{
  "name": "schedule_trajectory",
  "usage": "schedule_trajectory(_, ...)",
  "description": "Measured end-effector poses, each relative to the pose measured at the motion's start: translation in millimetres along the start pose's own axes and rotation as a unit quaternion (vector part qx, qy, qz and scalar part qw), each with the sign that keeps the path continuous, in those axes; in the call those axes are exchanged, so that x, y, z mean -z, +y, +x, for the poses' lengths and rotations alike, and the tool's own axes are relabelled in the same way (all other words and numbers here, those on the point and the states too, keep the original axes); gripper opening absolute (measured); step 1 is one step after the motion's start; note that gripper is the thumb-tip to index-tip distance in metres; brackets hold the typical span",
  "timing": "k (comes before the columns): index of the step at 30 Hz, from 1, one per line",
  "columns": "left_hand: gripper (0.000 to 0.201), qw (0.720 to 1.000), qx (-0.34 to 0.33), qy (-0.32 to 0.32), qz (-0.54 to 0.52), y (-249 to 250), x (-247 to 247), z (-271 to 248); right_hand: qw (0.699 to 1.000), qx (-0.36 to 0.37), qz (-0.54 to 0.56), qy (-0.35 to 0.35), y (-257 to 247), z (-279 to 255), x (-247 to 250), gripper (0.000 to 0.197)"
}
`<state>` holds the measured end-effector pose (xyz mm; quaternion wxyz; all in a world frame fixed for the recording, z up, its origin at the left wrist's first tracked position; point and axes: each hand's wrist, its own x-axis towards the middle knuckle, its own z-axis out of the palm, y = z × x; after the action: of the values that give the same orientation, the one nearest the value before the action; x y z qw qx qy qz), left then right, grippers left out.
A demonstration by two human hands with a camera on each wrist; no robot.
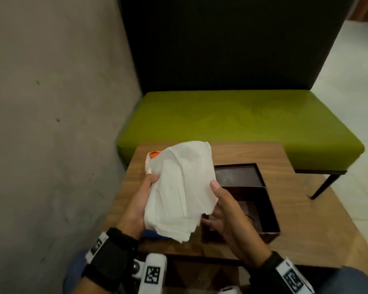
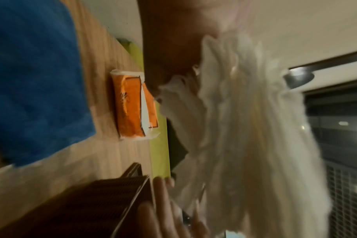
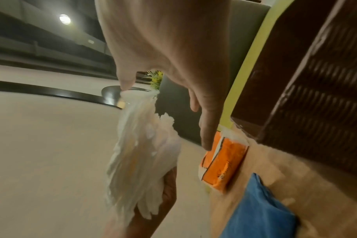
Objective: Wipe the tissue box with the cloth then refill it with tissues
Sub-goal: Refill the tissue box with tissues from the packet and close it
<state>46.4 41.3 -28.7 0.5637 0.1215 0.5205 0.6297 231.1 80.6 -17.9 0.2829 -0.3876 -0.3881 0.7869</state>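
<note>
A thick stack of white paper tissues (image 1: pixel 180 194) is held up in the air between both hands, above the near left part of a brown wooden surface (image 1: pixel 302 211). The left hand (image 1: pixel 139 205) grips the stack's left edge, with the thumb curled over the front and the fingers behind. The right hand (image 1: pixel 225 217) meets the stack's right edge: its thumb presses the front sheet, while its fingers reach underneath, fairly straight; whether they clasp the stack cannot be told. The loose lower ends of the tissues hang down and fan apart.

Just to the right of the tissues, partly behind the right hand, a dark brown square tissue box (image 1: pixel 261 215) sits on the surface with its top open. Its matching dark brown lid (image 1: pixel 236 174) lies flat on the surface, touching the box's far side.

An orange plastic tissue packet (image 2: pixel 132 106), torn open along its top, lies on the surface beyond the left hand, mostly hidden behind the stack in the head view. A blue cloth (image 3: pixel 259 209) lies on the surface's near edge, below the held tissues.

Beyond the surface stands a green cushioned bench (image 1: pixel 232 122) with a dark backrest, and a grey concrete wall (image 1: pixel 51 102) rises on the left.
</note>
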Motion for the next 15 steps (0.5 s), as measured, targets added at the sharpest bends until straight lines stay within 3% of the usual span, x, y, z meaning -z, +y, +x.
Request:
schedule_trajectory(2,0.027,0.997,0.010,0.045,0.059,-17.9,-0.5,-4.1,0.998,0.047,-0.016,0.042,3.0,-6.9,4.7,0.066)
schedule_trajectory(5,0.025,0.992,-0.018,0.090,0.090,-35.6,-4.5,-15.2,0.978,0.144,-0.101,0.116,4.5,-15.2,12.4,0.048)
schedule_trajectory(7,0.017,0.993,-0.041,0.076,0.081,-40.1,-12.1,-28.3,0.937,0.232,-0.199,0.170,2.4,-20.2,11.6,0.029)
schedule_trajectory(9,0.021,0.994,-0.045,0.061,0.079,-43.4,-23.7,-40.6,0.872,0.305,-0.321,0.206,2.3,-28.9,2.3,0.022)
schedule_trajectory(11,0.027,0.991,-0.063,0.066,0.097,-45.5,-30.0,-46.8,0.831,0.322,-0.418,0.178,8.1,-36.5,-8.6,0.021)
schedule_trajectory(13,0.036,0.992,-0.050,0.039,0.109,-49.5,-34.0,-50.5,0.805,0.322,-0.485,0.110,18.1,-44.1,-12.7,0.036)
schedule_trajectory(15,0.031,0.995,-0.019,0.021,0.091,-50.1,-36.2,-55.9,0.812,0.347,-0.462,0.083,23.2,-52.4,-10.0,0.043)
